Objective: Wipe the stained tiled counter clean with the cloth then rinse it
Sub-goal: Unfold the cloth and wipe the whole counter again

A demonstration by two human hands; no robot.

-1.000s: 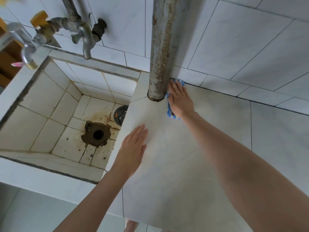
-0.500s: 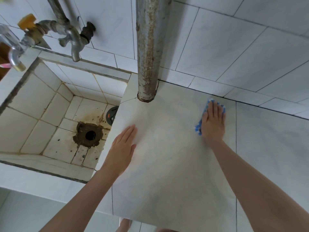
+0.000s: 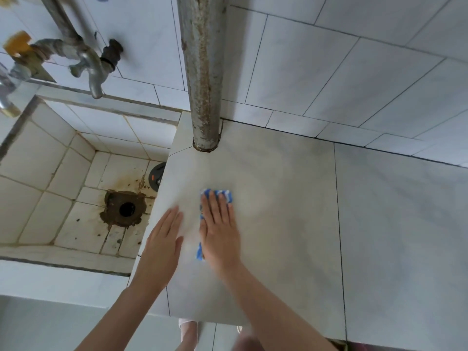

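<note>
Right hand (image 3: 219, 231): flat, palm down on blue cloth (image 3: 222, 194), pressing it to tabletop (image 3: 278, 198).
Left hand (image 3: 162, 239): flat on tabletop, just beside right.
Rusty pipe (image 3: 202, 72): upright behind the hands.
Sink (image 3: 50, 173): left, stained drain.

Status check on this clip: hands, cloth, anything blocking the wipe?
Right hand flat on blue cloth, pressing it to the counter. Left hand flat beside it, empty. Rusty pipe stands at the counter's back edge.

Rusty pipe (image 3: 202, 72) drops straight down to the surface at the back. Left of it, a tiled basin (image 3: 50, 158) with a brown-stained drain (image 3: 126, 209), and metal taps (image 3: 88, 64) jutting out above it.
</note>
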